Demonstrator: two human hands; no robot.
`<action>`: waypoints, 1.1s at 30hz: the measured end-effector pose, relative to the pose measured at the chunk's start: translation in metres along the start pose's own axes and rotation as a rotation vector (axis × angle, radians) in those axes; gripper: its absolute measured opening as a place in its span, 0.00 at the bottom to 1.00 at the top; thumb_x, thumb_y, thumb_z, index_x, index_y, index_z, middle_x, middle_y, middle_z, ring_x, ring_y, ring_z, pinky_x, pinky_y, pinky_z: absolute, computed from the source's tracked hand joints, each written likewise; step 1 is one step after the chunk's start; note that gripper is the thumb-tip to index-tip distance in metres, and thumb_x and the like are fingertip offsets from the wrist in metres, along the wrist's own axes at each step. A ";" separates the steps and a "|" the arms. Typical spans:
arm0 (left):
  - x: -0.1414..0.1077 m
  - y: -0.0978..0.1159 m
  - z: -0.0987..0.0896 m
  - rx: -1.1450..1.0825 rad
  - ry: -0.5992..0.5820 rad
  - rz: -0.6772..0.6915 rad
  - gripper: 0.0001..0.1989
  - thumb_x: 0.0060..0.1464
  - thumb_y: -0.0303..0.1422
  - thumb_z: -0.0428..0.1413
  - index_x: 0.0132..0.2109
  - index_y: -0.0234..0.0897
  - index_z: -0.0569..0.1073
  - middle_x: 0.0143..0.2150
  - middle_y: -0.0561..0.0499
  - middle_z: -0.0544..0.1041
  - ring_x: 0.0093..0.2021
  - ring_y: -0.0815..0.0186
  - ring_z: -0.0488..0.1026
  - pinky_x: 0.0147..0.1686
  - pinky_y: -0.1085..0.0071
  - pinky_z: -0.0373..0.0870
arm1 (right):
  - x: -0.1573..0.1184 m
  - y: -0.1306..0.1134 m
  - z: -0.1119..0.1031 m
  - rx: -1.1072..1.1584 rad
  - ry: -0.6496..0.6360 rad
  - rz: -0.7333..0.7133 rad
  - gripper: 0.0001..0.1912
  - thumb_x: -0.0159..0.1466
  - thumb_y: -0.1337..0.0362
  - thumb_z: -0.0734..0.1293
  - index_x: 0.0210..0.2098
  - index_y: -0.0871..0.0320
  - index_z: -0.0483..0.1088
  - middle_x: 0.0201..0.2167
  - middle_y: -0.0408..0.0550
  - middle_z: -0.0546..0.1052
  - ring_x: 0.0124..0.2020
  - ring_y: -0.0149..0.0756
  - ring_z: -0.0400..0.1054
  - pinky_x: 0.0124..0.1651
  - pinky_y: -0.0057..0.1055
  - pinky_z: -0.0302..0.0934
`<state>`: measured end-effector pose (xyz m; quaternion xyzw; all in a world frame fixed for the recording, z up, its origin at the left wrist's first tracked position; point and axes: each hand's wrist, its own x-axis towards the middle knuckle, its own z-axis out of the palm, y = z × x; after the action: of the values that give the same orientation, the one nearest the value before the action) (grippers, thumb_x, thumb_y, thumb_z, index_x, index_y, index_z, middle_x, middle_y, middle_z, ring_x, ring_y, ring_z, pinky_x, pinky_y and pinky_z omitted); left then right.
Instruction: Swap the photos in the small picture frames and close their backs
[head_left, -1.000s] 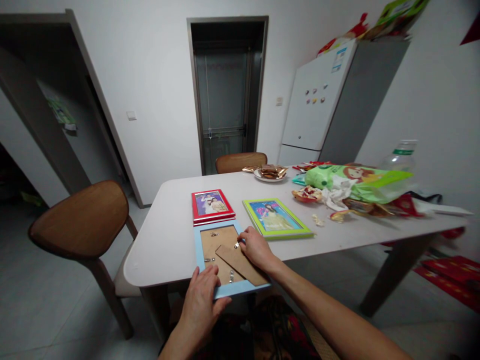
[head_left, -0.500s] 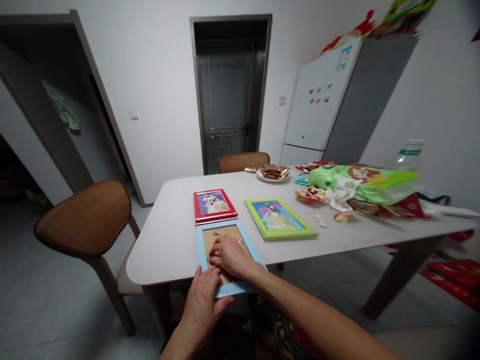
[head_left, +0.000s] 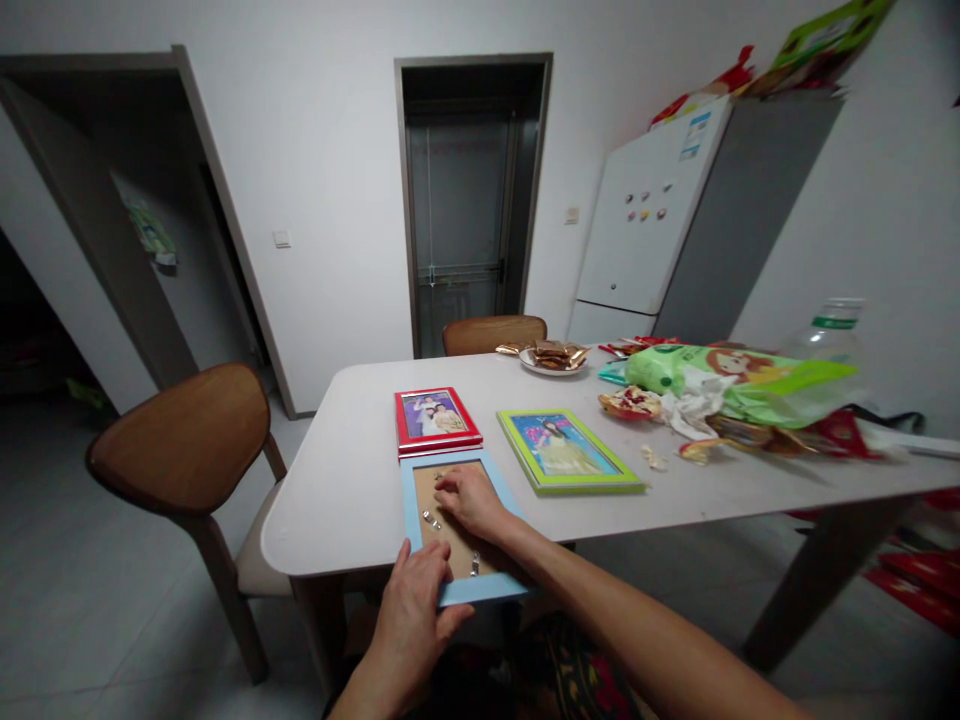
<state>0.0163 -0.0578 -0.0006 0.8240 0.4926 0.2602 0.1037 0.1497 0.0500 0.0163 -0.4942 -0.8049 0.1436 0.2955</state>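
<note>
A light blue picture frame (head_left: 411,515) lies back side up at the table's near edge, its brown backing board (head_left: 448,540) showing. My left hand (head_left: 412,610) grips its near left corner, fingers on top and thumb at the front rim. My right hand (head_left: 472,497) reaches over the board with bent fingers pressed together at its far end; whatever the fingertips hold there is hidden. Small metal clips show on the board, one metal clip (head_left: 431,519) to the left and another metal clip (head_left: 475,564) near the front rim.
Beyond the blue frame lies a red picture frame (head_left: 401,425), with a green picture frame (head_left: 525,465) to the right. Farther off are a plate (head_left: 531,366) of wrapped snacks, a cut pomegranate (head_left: 631,403), crumpled tissue (head_left: 694,408) and a green bag (head_left: 795,385). A wooden chair (head_left: 184,435) stands left.
My right hand has moved from the middle of the backing board to its far end, uncovering the left and near clips. My left hand stays on the corner. The view has shifted slightly.
</note>
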 end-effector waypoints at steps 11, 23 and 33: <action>0.004 -0.003 -0.003 -0.056 0.016 -0.006 0.18 0.41 0.33 0.58 0.43 0.38 0.67 0.42 0.45 0.73 0.48 0.58 0.66 0.53 0.48 0.51 | -0.046 0.001 -0.051 0.107 -0.452 -0.106 0.14 0.46 0.66 0.67 0.34 0.53 0.73 0.54 0.48 0.59 0.55 0.41 0.52 0.54 0.35 0.46; 0.004 -0.006 -0.001 -0.056 0.026 -0.006 0.17 0.39 0.31 0.59 0.40 0.38 0.68 0.45 0.45 0.72 0.49 0.57 0.65 0.53 0.48 0.51 | -0.052 0.002 -0.036 -0.023 -0.161 -0.023 0.20 0.48 0.61 0.66 0.41 0.58 0.68 0.44 0.51 0.67 0.45 0.37 0.60 0.47 0.30 0.53; 0.009 -0.003 -0.009 -0.351 0.139 -0.138 0.18 0.40 0.30 0.57 0.42 0.36 0.66 0.55 0.41 0.61 0.55 0.57 0.58 0.53 0.54 0.54 | -0.040 -0.009 -0.043 -0.123 -0.062 0.028 0.19 0.47 0.68 0.63 0.40 0.58 0.69 0.37 0.50 0.71 0.39 0.37 0.62 0.43 0.29 0.55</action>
<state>0.0124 -0.0493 0.0087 0.7377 0.5009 0.3905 0.2288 0.1836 0.0081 0.0413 -0.5181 -0.8139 0.1133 0.2374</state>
